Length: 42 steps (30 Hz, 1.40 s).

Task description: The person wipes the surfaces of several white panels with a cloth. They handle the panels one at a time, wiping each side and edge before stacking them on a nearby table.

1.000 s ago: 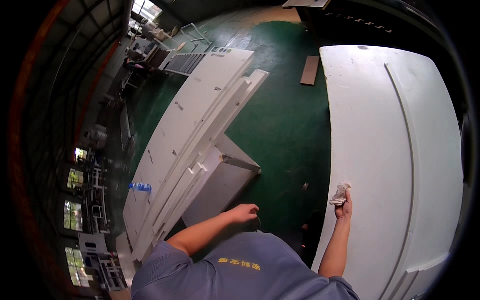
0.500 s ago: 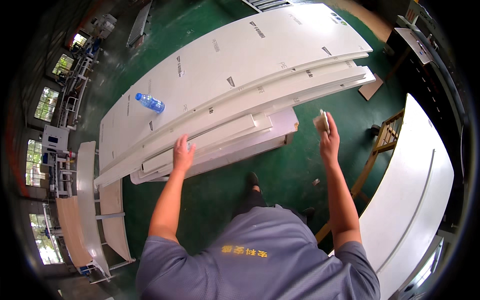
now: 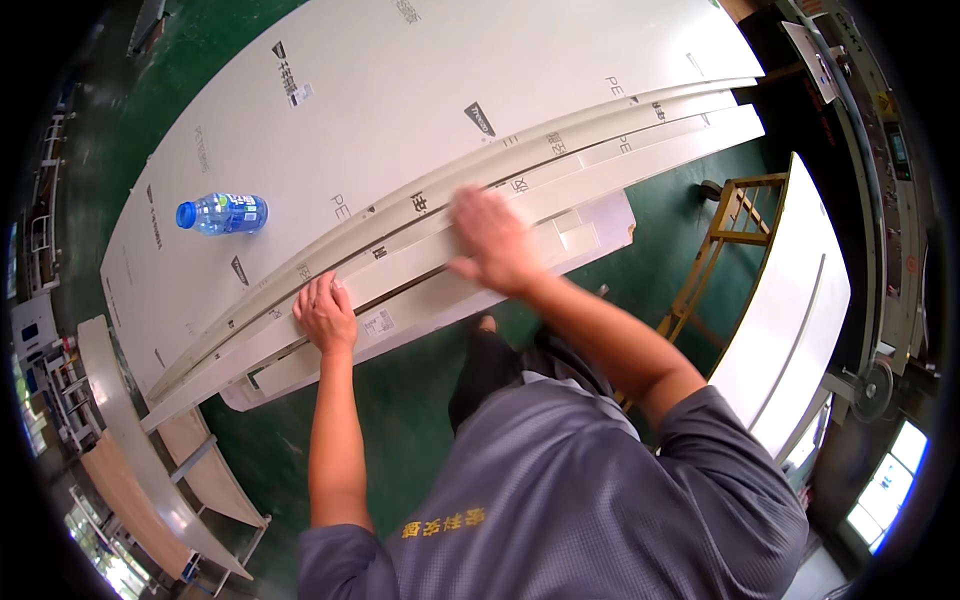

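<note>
My left hand (image 3: pixel 327 313) rests on a long white board strip (image 3: pixel 400 278), fingers apart and slightly bent over it. My right hand (image 3: pixel 492 243) is farther right above the same stacked strips, blurred by motion. Its fingers look stretched out with the thumb apart, but what is under the palm is hidden. The strips lie along the near edge of a large white panel (image 3: pixel 380 110) with dark printed marks. A clear plastic bottle (image 3: pixel 228 214) with a blue cap and label lies on its side on the panel, beyond my left hand.
A yellow wooden ladder-like stand (image 3: pixel 745 238) and a tilted white panel (image 3: pixel 790 310) are at my right. More boards (image 3: pixel 125 420) on a metal frame stand at the left. The floor (image 3: pixel 265 450) is green. Dark machinery (image 3: pixel 870 210) stands at the far right.
My right hand has swung left and forward from the side onto the strips; the small pale thing it held no longer shows. My left hand has settled on a strip. The view has shifted.
</note>
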Each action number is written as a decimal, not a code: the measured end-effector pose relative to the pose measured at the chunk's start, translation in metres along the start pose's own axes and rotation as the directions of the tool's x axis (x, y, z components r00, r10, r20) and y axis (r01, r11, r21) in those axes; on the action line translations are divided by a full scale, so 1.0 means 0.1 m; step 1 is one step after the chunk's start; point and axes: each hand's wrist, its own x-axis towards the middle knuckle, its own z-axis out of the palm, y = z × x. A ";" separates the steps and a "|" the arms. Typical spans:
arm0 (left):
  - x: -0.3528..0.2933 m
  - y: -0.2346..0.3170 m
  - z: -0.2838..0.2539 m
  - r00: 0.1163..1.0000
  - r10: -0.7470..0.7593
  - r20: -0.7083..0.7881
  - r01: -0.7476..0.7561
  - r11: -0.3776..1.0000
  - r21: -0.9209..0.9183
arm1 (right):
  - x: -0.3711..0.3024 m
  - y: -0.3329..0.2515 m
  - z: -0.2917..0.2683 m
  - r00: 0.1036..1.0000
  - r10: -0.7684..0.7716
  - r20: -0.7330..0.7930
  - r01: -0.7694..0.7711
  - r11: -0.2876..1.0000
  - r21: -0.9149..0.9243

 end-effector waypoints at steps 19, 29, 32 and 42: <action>0.07 0.08 -0.02 0.999 -0.017 0.035 0.016 1.000 0.017 | 0.15 0.56 -0.30 0.958 0.262 0.116 -0.240 0.956 -0.169; 0.03 0.01 0.03 1.000 -0.010 0.007 0.010 0.999 0.031 | 0.28 0.70 -0.34 0.916 0.402 -0.014 -0.397 0.897 -0.195; 0.05 0.05 0.01 1.000 0.010 0.000 -0.010 1.000 0.026 | 0.52 -0.35 0.14 0.997 0.071 0.032 -0.074 0.994 0.086; 0.06 0.07 0.02 1.000 0.005 -0.011 -0.005 1.000 0.007 | -0.07 0.25 -0.06 0.973 0.212 -0.091 -0.224 0.962 -0.156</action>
